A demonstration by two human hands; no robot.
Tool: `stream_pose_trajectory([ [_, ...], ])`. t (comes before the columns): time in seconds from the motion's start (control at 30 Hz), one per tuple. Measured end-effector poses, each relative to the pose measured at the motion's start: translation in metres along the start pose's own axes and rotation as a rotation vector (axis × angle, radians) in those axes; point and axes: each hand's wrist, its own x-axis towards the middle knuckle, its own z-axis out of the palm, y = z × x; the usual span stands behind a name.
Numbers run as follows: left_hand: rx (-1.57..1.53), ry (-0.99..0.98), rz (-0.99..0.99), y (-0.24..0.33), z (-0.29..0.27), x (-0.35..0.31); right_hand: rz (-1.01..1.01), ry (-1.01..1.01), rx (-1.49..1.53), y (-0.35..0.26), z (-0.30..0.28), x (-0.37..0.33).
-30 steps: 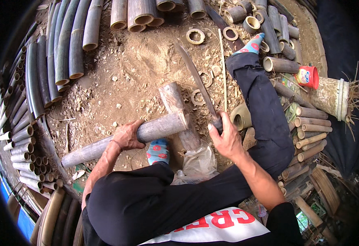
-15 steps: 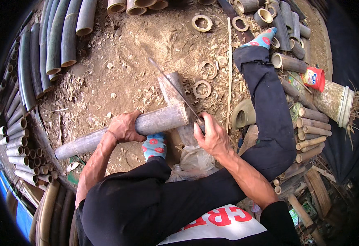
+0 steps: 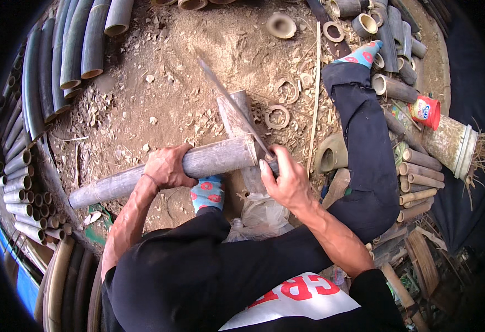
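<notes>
My left hand [image 3: 167, 167] is wrapped over a grey bamboo pole [image 3: 115, 187], pressing down near its right-hand part. The pole slants from lower left to upper right, with its right end lying across a shorter bamboo piece [image 3: 235, 114]. In my right hand [image 3: 286, 182] is the dark handle of a hand saw [image 3: 228, 99], fingers closed round it. Its long narrow blade points away and to the left, passing close to the pole's right end; whether it touches is hard to tell. My socked left foot [image 3: 207, 193] is just under the pole.
Bamboo rings [image 3: 277, 117] and shavings litter the dirt ahead. One ring [image 3: 281, 26] farther off looks blurred. Long bamboo poles [image 3: 79, 50] stack at left, cut lengths [image 3: 422, 166] at right, near a red packet [image 3: 425, 110] and a whitish bucket [image 3: 452, 141]. A clear plastic bag [image 3: 264, 213] lies between my legs.
The whole view has shifted slightly. The saw's blade sits at a slightly different angle beside the pole's end, and a far ring is now blurred. Both hands keep their hold.
</notes>
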Motion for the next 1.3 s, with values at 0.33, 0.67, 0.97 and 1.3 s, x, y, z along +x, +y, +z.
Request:
stream_pose_trajectory([
  [0.33,0.027,0.113,0.041,-0.005,0.013,-0.003,0.089,-0.079,0.062,0.006,-0.004,0.008],
  [0.67,0.033,0.138,0.006,-0.003,0.016,-0.009,0.151,-0.139,0.064,0.015,0.002,0.008],
  [0.97,0.054,0.378,0.093,0.0,0.035,-0.01,0.162,-0.224,-0.056,0.036,0.003,0.01],
  [1.3,0.097,0.44,0.089,0.001,0.039,-0.013,0.182,-0.277,-0.066,0.039,0.006,0.006],
])
